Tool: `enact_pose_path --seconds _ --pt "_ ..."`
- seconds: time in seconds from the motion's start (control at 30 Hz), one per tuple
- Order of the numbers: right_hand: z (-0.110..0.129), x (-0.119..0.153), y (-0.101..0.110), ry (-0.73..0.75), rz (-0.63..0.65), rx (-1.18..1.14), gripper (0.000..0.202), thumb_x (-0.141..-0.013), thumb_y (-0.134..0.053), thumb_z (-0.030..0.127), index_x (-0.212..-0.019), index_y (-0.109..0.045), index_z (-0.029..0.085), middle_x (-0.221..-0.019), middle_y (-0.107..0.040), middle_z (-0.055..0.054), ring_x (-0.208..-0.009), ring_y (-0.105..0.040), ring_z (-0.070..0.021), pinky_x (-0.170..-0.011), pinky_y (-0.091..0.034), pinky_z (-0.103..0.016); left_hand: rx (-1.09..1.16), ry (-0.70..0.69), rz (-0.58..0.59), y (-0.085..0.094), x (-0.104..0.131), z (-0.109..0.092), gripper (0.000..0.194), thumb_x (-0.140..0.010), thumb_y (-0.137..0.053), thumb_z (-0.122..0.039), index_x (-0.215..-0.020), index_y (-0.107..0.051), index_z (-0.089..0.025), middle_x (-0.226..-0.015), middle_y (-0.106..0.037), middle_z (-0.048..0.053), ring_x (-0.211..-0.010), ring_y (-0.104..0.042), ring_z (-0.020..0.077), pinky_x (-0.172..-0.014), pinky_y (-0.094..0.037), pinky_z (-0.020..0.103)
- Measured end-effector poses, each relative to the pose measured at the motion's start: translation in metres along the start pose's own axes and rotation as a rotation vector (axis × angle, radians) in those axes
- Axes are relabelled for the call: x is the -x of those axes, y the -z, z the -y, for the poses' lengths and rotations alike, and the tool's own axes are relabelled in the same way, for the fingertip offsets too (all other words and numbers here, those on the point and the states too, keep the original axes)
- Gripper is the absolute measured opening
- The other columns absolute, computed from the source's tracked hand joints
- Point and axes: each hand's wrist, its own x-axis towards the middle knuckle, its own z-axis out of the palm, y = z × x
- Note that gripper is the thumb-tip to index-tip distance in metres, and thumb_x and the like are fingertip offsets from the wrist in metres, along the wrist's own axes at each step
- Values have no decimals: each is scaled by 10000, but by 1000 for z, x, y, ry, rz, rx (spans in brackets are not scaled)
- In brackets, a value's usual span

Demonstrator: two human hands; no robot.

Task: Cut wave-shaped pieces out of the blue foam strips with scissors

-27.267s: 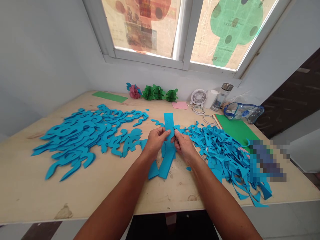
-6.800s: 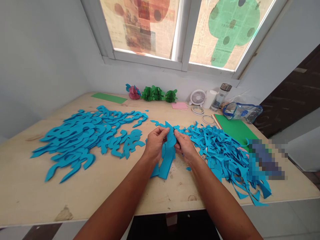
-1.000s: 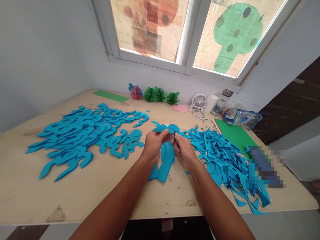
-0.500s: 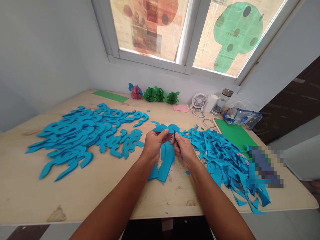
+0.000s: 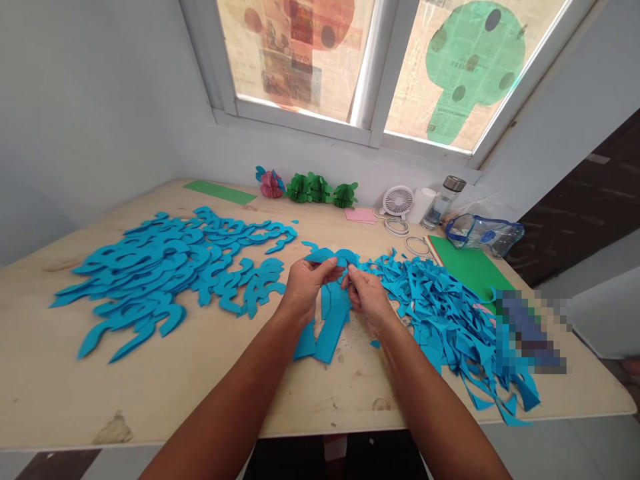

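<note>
My left hand (image 5: 306, 287) pinches a curved piece of blue paper (image 5: 345, 257) between thumb and fingers, above the table. Close against its right side, the fingers of my right hand (image 5: 367, 293) are closed around what looks like small scissors, mostly hidden by the fingers; only a dark bit shows at the paper's edge. Below both hands, blue paper strips (image 5: 333, 330) with drawn lines lie on the table. To the left spreads a heap of wavy blue cutouts (image 5: 165, 260), and to the right a pile of blue scraps (image 5: 440, 307).
Green paper sheets (image 5: 470, 270) lie beyond the scraps, near a clear pouch (image 5: 483, 233). Along the wall stand a bottle (image 5: 444, 203), a white fan (image 5: 397, 200), rolls of tape (image 5: 397, 227) and folded paper figures (image 5: 309, 188). A green strip (image 5: 220, 192) lies at the back left.
My right hand has shifted slightly against the blue paper, and the dark tool shows less between its fingers. The heaps have stayed the same.
</note>
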Motion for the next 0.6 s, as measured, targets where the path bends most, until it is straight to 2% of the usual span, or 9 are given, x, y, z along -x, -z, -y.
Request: enact_pose_path --seconds 0.6 --pt "-2 -4 5 -12 21 72 459 -779 -562 613 -621 -539 182 -383 -292 89 -365 -210 -67 -385 -118 -238 -151 -33 63 6 -3 -5 197 -573 -800 -307 -644 -702 -152 -618 -693 29 -643 -664 194 -733 -533 335"
